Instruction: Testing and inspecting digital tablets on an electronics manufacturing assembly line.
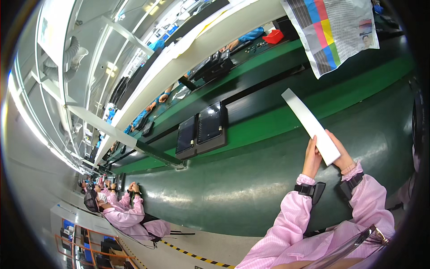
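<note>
A long white strip (309, 122), flat-faced and slightly bowed in this view, is held above the green bench by both hands. My left hand (311, 158) grips its near end from the left, the thumb along the edge. My right hand (341, 152) closes round the same end from the right, with part of its fingers hidden behind the strip. The strip's far end points up and left, away from me, and touches neither hand. Pink sleeves and black wrist straps cover both forearms.
The green bench top (215, 188) runs leftward. On the dark line beyond it sits a grey tray (204, 150) with two black panels. A printed colour sheet (333, 33) hangs at the upper right near a red bin (273, 36). A co-worker in pink (125, 217) is at the left.
</note>
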Demonstrator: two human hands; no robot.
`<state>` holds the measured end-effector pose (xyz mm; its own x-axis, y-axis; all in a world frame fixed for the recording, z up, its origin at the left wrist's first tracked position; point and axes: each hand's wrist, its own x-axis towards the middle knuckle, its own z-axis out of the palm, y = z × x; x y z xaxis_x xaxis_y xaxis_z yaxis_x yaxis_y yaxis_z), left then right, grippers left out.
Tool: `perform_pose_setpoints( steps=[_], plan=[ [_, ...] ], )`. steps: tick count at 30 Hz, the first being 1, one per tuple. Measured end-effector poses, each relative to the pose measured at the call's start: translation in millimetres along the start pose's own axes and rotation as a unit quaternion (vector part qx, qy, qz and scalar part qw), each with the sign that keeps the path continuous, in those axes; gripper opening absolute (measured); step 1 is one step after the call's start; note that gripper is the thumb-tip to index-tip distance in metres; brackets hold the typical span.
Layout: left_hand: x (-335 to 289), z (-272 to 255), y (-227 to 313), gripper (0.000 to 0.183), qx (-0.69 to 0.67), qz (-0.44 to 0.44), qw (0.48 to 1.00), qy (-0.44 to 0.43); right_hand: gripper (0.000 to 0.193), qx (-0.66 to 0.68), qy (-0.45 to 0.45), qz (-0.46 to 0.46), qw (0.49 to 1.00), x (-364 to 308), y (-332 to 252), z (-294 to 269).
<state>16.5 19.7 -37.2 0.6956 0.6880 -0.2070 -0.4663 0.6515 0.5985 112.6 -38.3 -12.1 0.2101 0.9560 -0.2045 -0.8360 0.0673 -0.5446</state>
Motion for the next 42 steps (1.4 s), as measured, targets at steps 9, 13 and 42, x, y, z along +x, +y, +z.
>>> perform_pose_setpoints(
  steps=[9,13,42],
  plan=[
    [1.2,-3.3,-0.2,0.026,0.009,0.004,1.000,0.010,0.040,-0.015,-0.021,0.001,1.000,6.9,4.8,-10.8],
    [-2.0,-0.5,2.0,0.026,0.005,0.004,1.000,0.006,0.040,-0.024,-0.021,0.003,1.000,3.4,3.4,-7.0],
    [-5.1,6.9,4.6,0.031,0.012,0.008,1.000,0.024,0.039,-0.020,-0.015,0.007,1.000,5.2,6.3,-11.9]
  ],
)
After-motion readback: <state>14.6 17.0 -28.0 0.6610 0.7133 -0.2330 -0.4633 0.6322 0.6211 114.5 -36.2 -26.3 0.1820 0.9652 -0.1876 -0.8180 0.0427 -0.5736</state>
